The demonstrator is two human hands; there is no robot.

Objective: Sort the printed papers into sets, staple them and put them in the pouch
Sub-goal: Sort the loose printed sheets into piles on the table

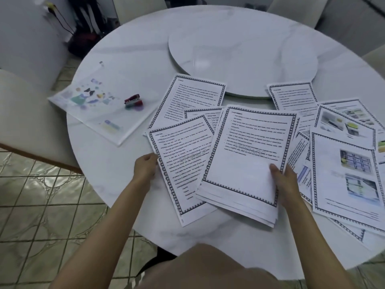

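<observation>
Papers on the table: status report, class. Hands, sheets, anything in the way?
Left hand pinches a text sheet; right hand grips a small stack. Loose sheets spread at right. Stapler rests on pouch, nothing blocking.

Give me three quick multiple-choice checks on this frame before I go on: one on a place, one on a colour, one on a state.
1. Where does the stapler lie?
A. on the floor
B. on the pouch
C. on a chair seat

2. What is the stapler's main colour?
A. red
B. green
C. yellow

3. What is the right hand doing?
A. lying flat and empty
B. gripping the stapler
C. holding a stack of pages

Answers:
1 B: it rests on top of the clear pouch.
2 A: its body shows red.
3 C: its thumb lies on the stack's lower right part, while the left hand grips a single page.
</observation>
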